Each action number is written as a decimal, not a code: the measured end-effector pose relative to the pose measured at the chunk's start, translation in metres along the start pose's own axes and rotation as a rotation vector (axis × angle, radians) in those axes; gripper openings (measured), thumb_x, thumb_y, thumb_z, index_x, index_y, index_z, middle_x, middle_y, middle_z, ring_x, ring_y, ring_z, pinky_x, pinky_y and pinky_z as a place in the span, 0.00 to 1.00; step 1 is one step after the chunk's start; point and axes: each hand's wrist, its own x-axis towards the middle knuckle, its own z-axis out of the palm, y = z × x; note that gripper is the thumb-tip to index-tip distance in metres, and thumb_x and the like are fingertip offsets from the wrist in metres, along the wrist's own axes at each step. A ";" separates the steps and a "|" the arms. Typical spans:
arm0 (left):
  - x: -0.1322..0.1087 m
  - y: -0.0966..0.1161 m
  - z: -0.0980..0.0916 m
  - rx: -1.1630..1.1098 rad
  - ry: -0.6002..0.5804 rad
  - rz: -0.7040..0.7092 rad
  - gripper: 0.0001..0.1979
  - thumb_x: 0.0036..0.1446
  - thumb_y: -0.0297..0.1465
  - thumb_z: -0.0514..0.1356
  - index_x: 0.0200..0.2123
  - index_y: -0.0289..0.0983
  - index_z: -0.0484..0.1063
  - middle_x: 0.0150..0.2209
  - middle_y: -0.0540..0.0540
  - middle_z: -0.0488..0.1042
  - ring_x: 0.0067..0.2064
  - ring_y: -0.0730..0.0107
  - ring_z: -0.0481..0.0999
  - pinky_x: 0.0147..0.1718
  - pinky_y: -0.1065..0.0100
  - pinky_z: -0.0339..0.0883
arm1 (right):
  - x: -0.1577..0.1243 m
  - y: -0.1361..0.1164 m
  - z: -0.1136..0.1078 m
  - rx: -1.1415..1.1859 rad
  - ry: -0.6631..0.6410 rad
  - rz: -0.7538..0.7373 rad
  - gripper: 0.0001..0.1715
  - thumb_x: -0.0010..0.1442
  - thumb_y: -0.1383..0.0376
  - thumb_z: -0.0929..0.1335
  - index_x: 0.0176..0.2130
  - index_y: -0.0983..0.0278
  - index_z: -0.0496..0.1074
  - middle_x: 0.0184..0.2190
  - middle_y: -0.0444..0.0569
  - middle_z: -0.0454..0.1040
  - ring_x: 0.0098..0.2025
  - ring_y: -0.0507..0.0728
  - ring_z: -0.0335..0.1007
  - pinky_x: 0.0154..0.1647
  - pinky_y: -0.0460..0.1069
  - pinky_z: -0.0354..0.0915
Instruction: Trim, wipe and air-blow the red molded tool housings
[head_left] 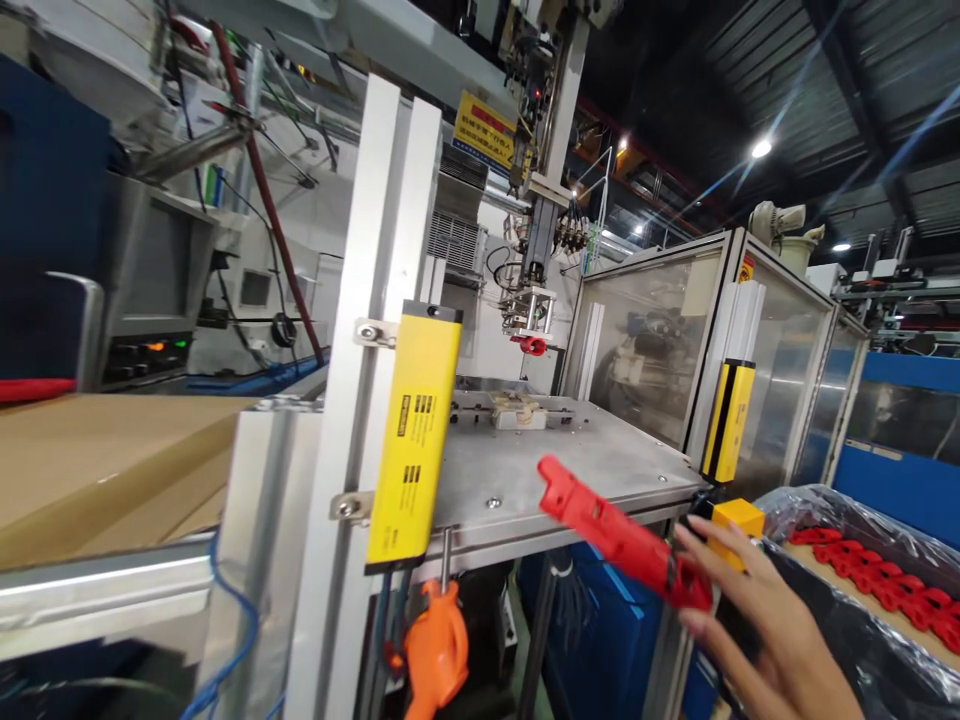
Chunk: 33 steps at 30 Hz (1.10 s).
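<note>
My right hand (772, 625) is at the lower right, its thumb and fingers closed around the near end of a long red plastic part (611, 525). The part is held tilted in the air, its far end up and to the left, in front of a grey metal table (585, 465). My left hand is out of view. An orange air blow gun (436, 645) with a thin metal nozzle pointing up shows at the bottom, below the table's front edge; what supports it is out of frame.
A yellow sensor bar (416, 435) on an aluminium post stands left of the table, another yellow bar (729, 420) to its right. A robot arm (536, 250) hangs above, with a red piece at its end. Several red parts (877, 575) lie in a plastic-lined box. A cardboard box (112, 440) is left.
</note>
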 end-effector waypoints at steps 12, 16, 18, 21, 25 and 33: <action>-0.005 -0.004 0.018 0.046 0.046 -0.141 0.29 0.68 0.48 0.47 0.33 0.38 0.81 0.22 0.45 0.78 0.38 0.49 0.84 0.42 0.49 0.75 | 0.230 -0.063 0.079 -0.406 -0.241 0.033 0.19 0.69 0.60 0.60 0.49 0.63 0.77 0.46 0.58 0.80 0.55 0.66 0.71 0.65 0.70 0.49; -0.008 -0.006 0.012 -0.030 0.003 -0.041 0.20 0.59 0.52 0.59 0.38 0.45 0.81 0.24 0.45 0.80 0.35 0.49 0.83 0.40 0.52 0.80 | 0.261 -0.074 0.118 -0.455 -0.266 0.062 0.21 0.70 0.61 0.60 0.46 0.68 0.77 0.45 0.63 0.79 0.53 0.67 0.72 0.63 0.71 0.49; -0.008 -0.006 0.008 -0.058 -0.034 -0.028 0.17 0.58 0.50 0.61 0.38 0.46 0.82 0.23 0.45 0.79 0.33 0.50 0.83 0.38 0.52 0.80 | 0.269 -0.076 0.134 -0.470 -0.287 0.070 0.20 0.71 0.61 0.60 0.44 0.67 0.78 0.46 0.62 0.79 0.54 0.67 0.72 0.63 0.71 0.50; -0.007 -0.003 0.006 -0.074 -0.080 -0.031 0.18 0.63 0.48 0.56 0.36 0.45 0.82 0.22 0.46 0.78 0.31 0.53 0.83 0.36 0.54 0.80 | 0.275 -0.076 0.153 -0.491 -0.322 0.077 0.19 0.71 0.59 0.62 0.44 0.66 0.78 0.46 0.56 0.79 0.56 0.64 0.71 0.64 0.69 0.52; -0.007 0.006 0.006 -0.055 -0.043 -0.038 0.19 0.59 0.52 0.58 0.38 0.47 0.81 0.22 0.46 0.79 0.32 0.49 0.84 0.35 0.52 0.81 | 0.277 -0.072 0.167 -0.508 -0.358 0.068 0.18 0.70 0.57 0.63 0.45 0.65 0.77 0.47 0.53 0.79 0.57 0.62 0.70 0.65 0.68 0.53; -0.021 0.019 0.007 -0.059 -0.009 -0.115 0.33 0.42 0.54 0.70 0.53 0.53 0.75 0.32 0.49 0.84 0.45 0.36 0.82 0.33 0.45 0.83 | 0.273 -0.070 0.177 -0.504 -0.385 0.028 0.18 0.70 0.59 0.62 0.46 0.65 0.78 0.47 0.58 0.79 0.58 0.66 0.69 0.64 0.71 0.50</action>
